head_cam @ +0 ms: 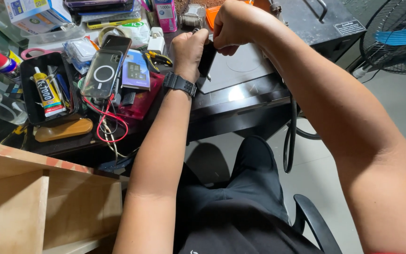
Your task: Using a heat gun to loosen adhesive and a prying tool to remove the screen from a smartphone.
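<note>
Head view: left hand (187, 51), black watch on its wrist, is clenched around a small black slab-shaped device (207, 59), held upright over the dark glossy worktop (240, 91). Right hand (234, 26) is curled shut at the device's top edge, fingertips pinching or picking there; whether it holds a tool I cannot tell. Judged step: working the top edge while 1 hand steadies. Next calls for a firm brace and fine fingertip force. Device sits between both hands, touching each.

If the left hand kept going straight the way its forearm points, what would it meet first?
Probably the white charger plug just beyond the left hand, which grips a dark phone-like object; the pink box lies further on. Depth is unclear.
</note>
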